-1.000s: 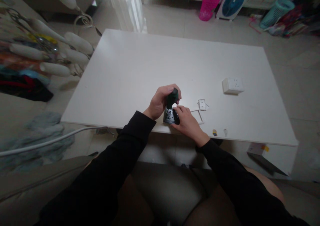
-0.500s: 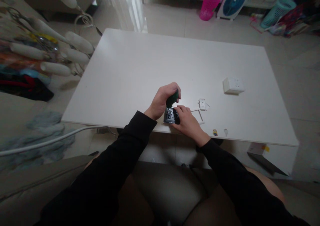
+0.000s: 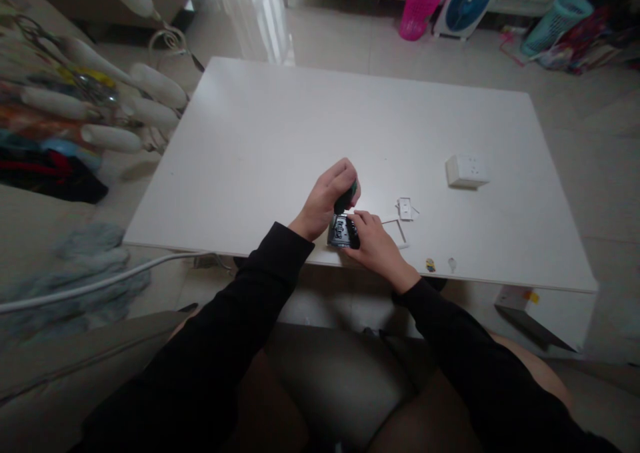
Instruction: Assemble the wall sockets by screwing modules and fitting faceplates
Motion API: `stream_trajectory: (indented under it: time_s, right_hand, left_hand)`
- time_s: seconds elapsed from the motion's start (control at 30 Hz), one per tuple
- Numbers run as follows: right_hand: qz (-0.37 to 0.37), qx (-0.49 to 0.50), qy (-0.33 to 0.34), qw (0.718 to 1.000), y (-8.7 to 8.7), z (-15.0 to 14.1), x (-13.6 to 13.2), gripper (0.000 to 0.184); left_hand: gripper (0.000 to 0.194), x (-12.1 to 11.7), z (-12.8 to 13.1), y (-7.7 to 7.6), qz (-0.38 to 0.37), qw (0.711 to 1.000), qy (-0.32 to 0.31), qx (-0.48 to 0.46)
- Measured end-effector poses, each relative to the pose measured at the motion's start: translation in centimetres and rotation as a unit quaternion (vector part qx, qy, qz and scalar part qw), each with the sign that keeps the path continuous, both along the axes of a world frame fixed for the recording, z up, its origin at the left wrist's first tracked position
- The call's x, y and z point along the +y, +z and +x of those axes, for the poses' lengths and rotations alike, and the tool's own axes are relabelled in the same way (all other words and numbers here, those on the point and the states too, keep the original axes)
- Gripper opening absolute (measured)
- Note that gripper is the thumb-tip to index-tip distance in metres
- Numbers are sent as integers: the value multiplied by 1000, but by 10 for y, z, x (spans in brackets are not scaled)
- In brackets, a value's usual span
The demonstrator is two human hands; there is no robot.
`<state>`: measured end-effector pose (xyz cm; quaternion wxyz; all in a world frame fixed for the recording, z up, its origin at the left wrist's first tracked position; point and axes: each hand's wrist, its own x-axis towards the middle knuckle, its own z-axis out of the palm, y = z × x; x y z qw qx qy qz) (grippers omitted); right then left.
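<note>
My left hand (image 3: 330, 193) is closed around the dark green handle of a screwdriver (image 3: 344, 203), held upright above the far edge of a black-faced wall socket part (image 3: 341, 231). Its tip is too small to make out. My right hand (image 3: 373, 239) grips the right side of that socket part, thumb at the near edge and fingers over the far one, pressing it to the table. White and metallic details show on the black face. A thin white frame (image 3: 404, 234) lies partly behind my right hand. Beyond it sits a small white switch-like piece (image 3: 405, 209).
On the white table (image 3: 280, 119), a white socket box (image 3: 469, 171) stands to the right. A small yellow figure (image 3: 431, 265) and a small pale key-like piece (image 3: 453, 264) lie near the front edge. White lamp arms (image 3: 150, 113) stand left; a pink basket (image 3: 420, 9) is behind.
My left hand has turned slightly around the screwdriver handle, its knuckles rising a little and covering more of the handle. My right hand and the socket part stay in place.
</note>
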<state>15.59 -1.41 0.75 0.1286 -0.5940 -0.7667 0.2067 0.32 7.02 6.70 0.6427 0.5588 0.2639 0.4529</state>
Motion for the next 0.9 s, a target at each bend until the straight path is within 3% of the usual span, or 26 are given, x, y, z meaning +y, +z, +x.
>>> stream_trajectory:
  time_s: [0.3, 0.43, 0.6, 0.73, 0.9]
  right_hand:
    - [-1, 11, -1, 1000, 0, 1, 1, 59]
    - [2, 14, 0, 1000, 0, 0, 0, 60]
    - [3, 11, -1, 1000, 2, -1, 0, 59]
    - [-2, 3, 1, 1000, 1, -1, 0, 58]
    - [4, 12, 0, 1000, 0, 0, 0, 58]
  left_hand:
    - [74, 3, 1, 3, -39, 998, 28, 41]
    - [72, 0, 2, 4, -60, 998, 2, 15]
    - [62, -2, 0, 4, -31, 999, 8, 5]
    - [67, 0, 0, 4, -7, 1000, 12, 20]
    - [71, 3, 1, 4, -32, 998, 17, 49]
